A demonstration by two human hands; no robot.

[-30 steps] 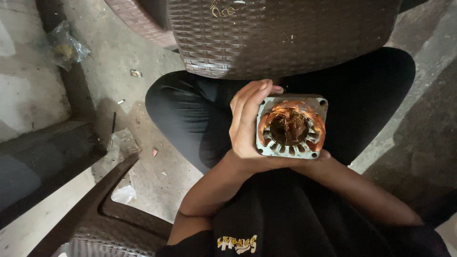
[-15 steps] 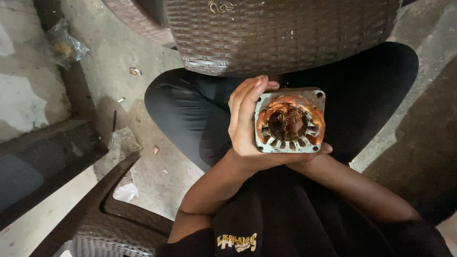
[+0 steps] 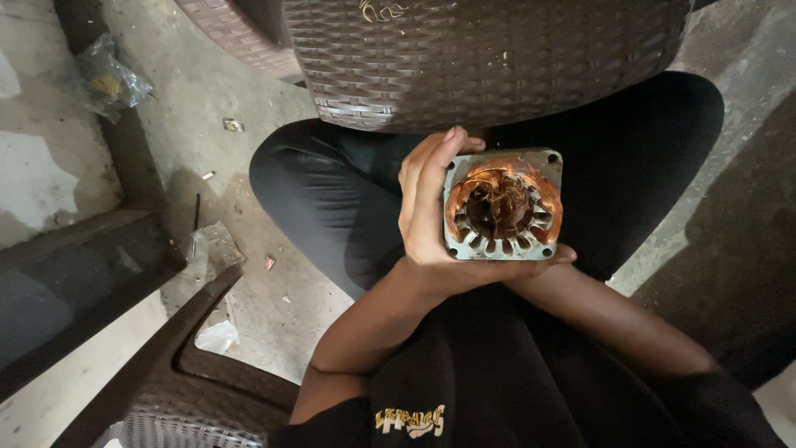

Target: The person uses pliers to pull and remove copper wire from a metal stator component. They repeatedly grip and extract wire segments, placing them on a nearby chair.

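Item: square motor stator (image 3: 503, 206), grey metal frame with slotted core and copper windings, bore facing up at me; its position over my lap is nearly unchanged from half a second ago, only shifted slightly lower and a touch toward me; my left hand (image 3: 424, 217) wraps its left side, fingers curled up along the edge, palm cupped beneath, gripping it firmly; my right hand is hidden under the stator, only a fingertip (image 3: 564, 254) showing at the lower right corner, so I cannot tell its grip; woven brown chair (image 3: 489, 58) just beyond; concrete floor (image 3: 249, 166) to the left.
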